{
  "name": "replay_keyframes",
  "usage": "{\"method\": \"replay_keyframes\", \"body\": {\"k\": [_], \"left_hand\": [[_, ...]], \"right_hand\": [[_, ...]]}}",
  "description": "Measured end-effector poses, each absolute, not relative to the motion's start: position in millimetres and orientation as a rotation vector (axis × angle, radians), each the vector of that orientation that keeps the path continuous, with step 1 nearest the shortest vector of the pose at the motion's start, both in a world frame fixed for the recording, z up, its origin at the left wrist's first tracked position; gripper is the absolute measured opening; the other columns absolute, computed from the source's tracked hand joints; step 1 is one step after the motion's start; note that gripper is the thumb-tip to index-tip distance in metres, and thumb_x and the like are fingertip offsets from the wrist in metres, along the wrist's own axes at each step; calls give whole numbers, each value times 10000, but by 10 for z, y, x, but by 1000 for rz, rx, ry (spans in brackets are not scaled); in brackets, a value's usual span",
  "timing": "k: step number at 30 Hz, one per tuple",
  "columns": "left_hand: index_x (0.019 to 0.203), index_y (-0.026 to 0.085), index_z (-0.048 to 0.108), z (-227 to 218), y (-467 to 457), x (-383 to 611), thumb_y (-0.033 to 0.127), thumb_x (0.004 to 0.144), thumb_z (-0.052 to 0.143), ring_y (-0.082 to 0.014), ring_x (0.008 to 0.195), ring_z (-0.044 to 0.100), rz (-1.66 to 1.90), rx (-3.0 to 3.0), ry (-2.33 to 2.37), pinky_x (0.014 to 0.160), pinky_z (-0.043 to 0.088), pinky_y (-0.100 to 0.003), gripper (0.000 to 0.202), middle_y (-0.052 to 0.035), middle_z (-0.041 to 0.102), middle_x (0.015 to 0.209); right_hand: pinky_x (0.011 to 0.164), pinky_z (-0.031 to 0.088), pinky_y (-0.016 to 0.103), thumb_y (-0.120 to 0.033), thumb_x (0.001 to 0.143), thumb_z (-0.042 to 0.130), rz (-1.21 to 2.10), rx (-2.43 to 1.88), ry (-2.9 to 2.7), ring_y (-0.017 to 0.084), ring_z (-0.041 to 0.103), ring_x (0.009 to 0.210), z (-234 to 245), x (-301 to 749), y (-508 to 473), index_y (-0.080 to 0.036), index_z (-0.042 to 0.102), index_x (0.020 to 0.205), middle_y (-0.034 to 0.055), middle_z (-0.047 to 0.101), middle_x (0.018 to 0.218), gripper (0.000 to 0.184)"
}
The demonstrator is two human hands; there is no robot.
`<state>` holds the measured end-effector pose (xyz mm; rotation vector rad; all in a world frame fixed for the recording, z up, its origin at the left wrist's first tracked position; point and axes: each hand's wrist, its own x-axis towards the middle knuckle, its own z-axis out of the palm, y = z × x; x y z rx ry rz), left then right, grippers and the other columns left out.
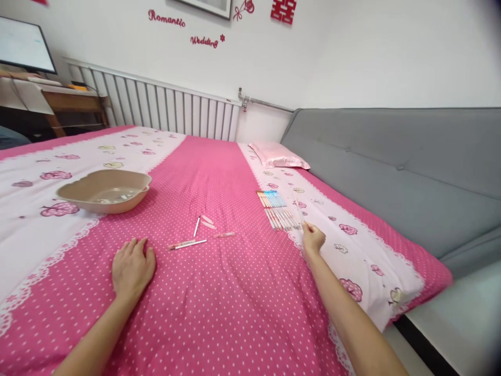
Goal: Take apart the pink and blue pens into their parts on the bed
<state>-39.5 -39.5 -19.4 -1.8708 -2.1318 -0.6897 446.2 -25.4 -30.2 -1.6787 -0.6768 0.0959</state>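
Across the pink, white-dotted fabric bedspread (219, 303), two rows of slim orange, blue and whitish pens (276, 199) lie just left of the right hand (313, 237), which pinches a thin, pale pen (299, 208). The left hand (133, 265) rests palm-down, thumb apart, grasping nothing visible. The pinched pen's outline blurs; both forearms are cut off.
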Motion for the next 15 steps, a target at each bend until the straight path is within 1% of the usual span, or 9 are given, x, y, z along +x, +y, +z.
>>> {"method": "replay_keyframes", "body": {"k": [3, 7, 9, 11, 15], "left_hand": [[1131, 39, 552, -183, -385, -390, 293, 827, 302, -294, 1136, 489, -635, -1904, -2093, 996, 314, -404, 468, -199, 562, 1188], [1049, 123, 564, -160, -365, -391, 283, 802, 362, -263, 1102, 520, -578, -1921, -2034, 972, 347, -381, 357, -120, 624, 1107], [1011, 139, 570, -144, -358, -383, 288, 790, 378, -256, 1079, 535, -551, -1905, -2038, 964, 356, -367, 329, -99, 641, 1073], [994, 134, 578, -125, -353, -372, 297, 789, 379, -256, 1070, 540, -510, -1903, -2049, 961, 359, -356, 329, -98, 643, 1070], [1039, 93, 583, -107, -337, -354, 319, 813, 343, -255, 1077, 535, -400, -1927, -2065, 962, 353, -339, 400, -125, 623, 1113]], "right_hand": [[725, 459, 311, -384, 678, 550, 63, -1775, -557, 247, 632, 796, -394, 4797, -318, -75, 703, 951, 157, 702, 899, 440], [679, 455, 310, -370, 683, 536, 25, -1888, -448, 251, 632, 777, -523, 4964, -390, -93, 707, 953, 159, 702, 905, 422], [664, 451, 298, -373, 685, 537, 15, -1934, -441, 240, 630, 773, -555, 4957, -402, -123, 710, 957, 144, 704, 912, 408], [653, 444, 288, -390, 678, 553, 14, -1982, -458, 227, 624, 766, -554, 4919, -398, -167, 718, 939, 117, 707, 918, 380], [633, 427, 288, -417, 687, 564, 22, -2100, -479, 219, 606, 756, -501, 4838, -362, -227, 722, 923, 86, 701, 933, 342]]}}
